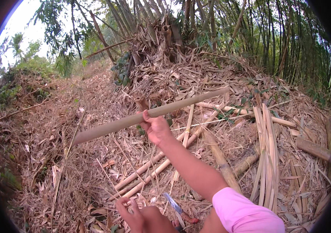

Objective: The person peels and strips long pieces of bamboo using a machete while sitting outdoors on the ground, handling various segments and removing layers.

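Note:
My right hand (pixel 157 130) is closed around a long greenish-brown bamboo pole (pixel 115 126), near its middle. The pole slants across in front of me, its left end lower and nearer, its right end higher and farther off. Low in the view, my left hand (pixel 130 215) has its fingers apart and nothing visible between them; part of it runs out of the picture. A knife (pixel 173 204) with a shiny blade and a reddish-brown handle lies on the ground to the right of that hand. Several peeled bamboo poles (pixel 150 176) lie behind the knife.
A bundle of split bamboo strips (pixel 266 155) lies at the right, with a thicker bamboo length (pixel 220 159) beside it. Another cut bamboo piece (pixel 318 151) rests farther right. Dry leaves (pixel 76 171) cover the sloping ground, and a bamboo clump (pixel 165 35) stands at the back.

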`<state>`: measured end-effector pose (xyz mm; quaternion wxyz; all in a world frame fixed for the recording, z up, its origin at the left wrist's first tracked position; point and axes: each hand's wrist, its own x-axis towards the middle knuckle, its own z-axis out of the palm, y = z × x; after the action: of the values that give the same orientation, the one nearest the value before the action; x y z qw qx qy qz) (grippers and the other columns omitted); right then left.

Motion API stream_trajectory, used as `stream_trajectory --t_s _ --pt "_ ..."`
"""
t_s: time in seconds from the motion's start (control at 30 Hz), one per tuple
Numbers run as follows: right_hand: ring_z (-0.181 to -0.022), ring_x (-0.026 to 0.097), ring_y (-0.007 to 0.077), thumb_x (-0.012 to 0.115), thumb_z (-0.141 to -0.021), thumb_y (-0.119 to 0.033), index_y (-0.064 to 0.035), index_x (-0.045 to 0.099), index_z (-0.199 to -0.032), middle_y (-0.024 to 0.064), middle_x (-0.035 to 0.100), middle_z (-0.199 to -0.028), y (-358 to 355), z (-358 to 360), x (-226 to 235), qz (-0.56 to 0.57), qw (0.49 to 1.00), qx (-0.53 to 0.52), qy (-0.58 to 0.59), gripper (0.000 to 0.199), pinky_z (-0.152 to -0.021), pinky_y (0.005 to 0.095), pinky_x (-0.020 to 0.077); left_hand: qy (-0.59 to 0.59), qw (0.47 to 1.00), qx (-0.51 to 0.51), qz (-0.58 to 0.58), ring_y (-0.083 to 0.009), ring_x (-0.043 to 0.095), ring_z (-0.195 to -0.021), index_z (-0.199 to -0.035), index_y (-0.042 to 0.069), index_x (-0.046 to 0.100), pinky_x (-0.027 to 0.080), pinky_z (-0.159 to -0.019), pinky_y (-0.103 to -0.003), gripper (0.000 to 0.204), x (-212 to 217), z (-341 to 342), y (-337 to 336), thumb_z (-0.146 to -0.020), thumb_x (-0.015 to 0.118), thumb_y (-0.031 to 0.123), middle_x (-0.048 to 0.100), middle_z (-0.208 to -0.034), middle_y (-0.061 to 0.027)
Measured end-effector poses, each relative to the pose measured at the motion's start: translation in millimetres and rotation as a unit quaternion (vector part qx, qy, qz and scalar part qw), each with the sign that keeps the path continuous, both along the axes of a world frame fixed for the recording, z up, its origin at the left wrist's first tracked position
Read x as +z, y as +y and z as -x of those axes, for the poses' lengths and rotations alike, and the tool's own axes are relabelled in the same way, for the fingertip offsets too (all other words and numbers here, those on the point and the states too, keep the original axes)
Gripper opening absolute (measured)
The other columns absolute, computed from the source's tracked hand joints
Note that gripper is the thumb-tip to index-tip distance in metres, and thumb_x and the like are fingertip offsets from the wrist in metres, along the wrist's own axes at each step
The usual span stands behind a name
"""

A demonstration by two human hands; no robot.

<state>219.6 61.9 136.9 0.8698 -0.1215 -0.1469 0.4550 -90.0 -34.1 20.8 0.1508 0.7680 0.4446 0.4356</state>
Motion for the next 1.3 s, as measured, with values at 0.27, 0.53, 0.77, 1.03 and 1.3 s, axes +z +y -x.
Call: stream_trajectory --t_s 0.27,0.53,0.77,1.03,1.3 --pt "-0.106 0.064 0.021 0.063 -0.094 -0.008 -0.0021 0.057 -0.104 0.0115 0.066 -0.109 -32 142 1 -0.037 0.982 0.179 0.047 0.014 -0.094 0.0302 0.0571 -0.444 0.875 -0.188 -0.051 -0.033 0.046 -0.128 -0.133 0.0 0.039 0.034 -0.114 -0.047 0.087 105 -47 77 -0.09 0.039 0.075 0.051 -0.127 -0.0187" --pt "-0.104 0.063 0.0188 0.066 -0.094 -0.013 -0.0012 0.053 -0.108 0.0083 0.062 -0.106 -68 224 -6 -0.016 0.963 0.255 0.079 0.022 -0.089 0.0307 0.056 -0.579 0.778 -0.239 -0.056 -0.0127 0.04 -0.051 -0.082 0.01 0.051 0.039 -0.056 -0.027 0.054 167 -27 51 -0.099 0.04 0.06 0.039 -0.056 -0.0017" --pt "-0.092 0.067 0.0152 0.06 -0.093 -0.055 0.0006 0.062 -0.102 0.0089 0.066 -0.095 -56 225 -46 0.073 0.919 0.337 -0.189 0.056 -0.076 0.0272 0.0566 -0.588 0.773 -0.223 -0.084 -0.0087 0.025 -0.04 -0.063 0.014 0.035 0.021 -0.043 -0.023 0.057 167 -6 63 -0.101 0.039 0.057 0.027 -0.046 0.0016" --pt "-0.072 0.069 0.0199 0.046 -0.103 -0.039 0.0077 0.064 -0.093 0.0163 0.069 -0.085 -70 211 -199 0.235 0.864 0.298 -0.332 0.051 -0.061 0.0287 0.0561 -0.562 0.804 -0.184 -0.063 -0.0083 0.032 -0.038 -0.062 0.013 0.04 0.025 -0.037 -0.021 0.055 186 8 85 -0.101 0.045 0.052 0.032 -0.05 0.0014" --pt "-0.101 0.065 0.0365 0.06 -0.088 -0.025 -0.0071 0.062 -0.118 0.0174 0.067 -0.109 -195 178 -383 0.557 0.361 0.237 -0.71 0.035 -0.093 0.0492 0.0496 -0.581 0.797 -0.15 -0.062 -0.0098 0.028 -0.04 -0.064 0.012 0.039 0.022 -0.039 -0.022 0.051 198 2 94 -0.103 0.044 0.044 0.03 -0.05 0.0004"
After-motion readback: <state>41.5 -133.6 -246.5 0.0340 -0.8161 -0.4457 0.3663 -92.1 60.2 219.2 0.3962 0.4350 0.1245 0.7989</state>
